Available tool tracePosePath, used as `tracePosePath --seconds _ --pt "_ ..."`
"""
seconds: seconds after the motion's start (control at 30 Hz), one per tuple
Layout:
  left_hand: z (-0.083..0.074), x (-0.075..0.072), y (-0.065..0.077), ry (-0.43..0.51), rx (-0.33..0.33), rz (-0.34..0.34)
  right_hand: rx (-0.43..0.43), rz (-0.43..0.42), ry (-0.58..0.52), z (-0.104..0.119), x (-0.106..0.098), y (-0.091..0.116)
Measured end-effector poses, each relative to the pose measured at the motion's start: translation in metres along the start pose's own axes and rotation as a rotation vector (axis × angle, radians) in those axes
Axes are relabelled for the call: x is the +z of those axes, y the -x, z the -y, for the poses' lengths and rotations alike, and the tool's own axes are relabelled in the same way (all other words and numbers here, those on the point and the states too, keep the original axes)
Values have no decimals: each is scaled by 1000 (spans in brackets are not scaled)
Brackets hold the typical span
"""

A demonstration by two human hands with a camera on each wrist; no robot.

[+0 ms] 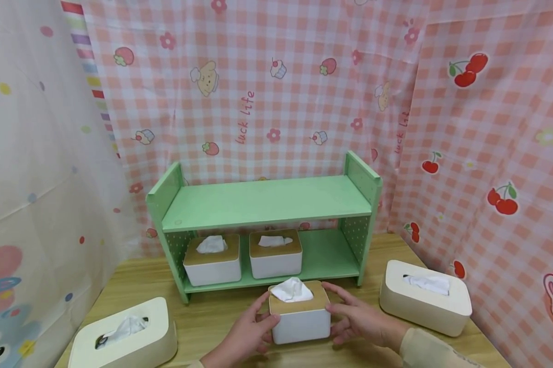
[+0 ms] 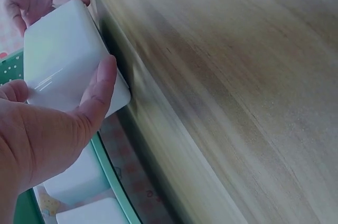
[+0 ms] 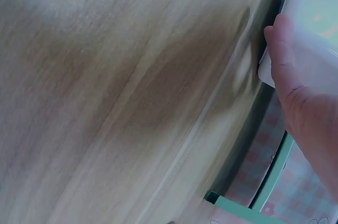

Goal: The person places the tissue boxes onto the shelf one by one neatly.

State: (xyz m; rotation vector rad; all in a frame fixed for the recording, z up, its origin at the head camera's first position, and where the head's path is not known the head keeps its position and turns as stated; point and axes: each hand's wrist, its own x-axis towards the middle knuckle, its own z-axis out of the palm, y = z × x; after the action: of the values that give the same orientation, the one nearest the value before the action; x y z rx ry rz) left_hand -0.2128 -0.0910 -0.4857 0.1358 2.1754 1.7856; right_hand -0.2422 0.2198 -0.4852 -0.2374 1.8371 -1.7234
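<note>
Green 2-tier shelf (image 1: 267, 201) at the back. Cream tissue boxes (image 1: 423, 305) sit out L & R, prob. so both arms fit between. Two wood-lidded tissue boxes (image 1: 276, 266) share the lower tier, slightly apart. Third wood-lidded box (image 1: 302, 327) is just in front; L hand (image 1: 246, 331) & R hand (image 1: 358, 319) clamp opp. ends, prob. for balance, clear of its tissue tuft (image 1: 293, 290).

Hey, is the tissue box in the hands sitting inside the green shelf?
No, the left hand and right hand hold the wood-topped tissue box in front of the green shelf.
</note>
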Motion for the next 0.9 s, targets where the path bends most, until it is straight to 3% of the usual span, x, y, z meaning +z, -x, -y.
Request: tracePosePath --seconds 0.3,0.9 --pt "0 2 -1 -53 15 -24 -16 1 -15 -1 1 1" --pt "2 2 0 -14 -1 -35 -36 -16 -26 -7 2 2"
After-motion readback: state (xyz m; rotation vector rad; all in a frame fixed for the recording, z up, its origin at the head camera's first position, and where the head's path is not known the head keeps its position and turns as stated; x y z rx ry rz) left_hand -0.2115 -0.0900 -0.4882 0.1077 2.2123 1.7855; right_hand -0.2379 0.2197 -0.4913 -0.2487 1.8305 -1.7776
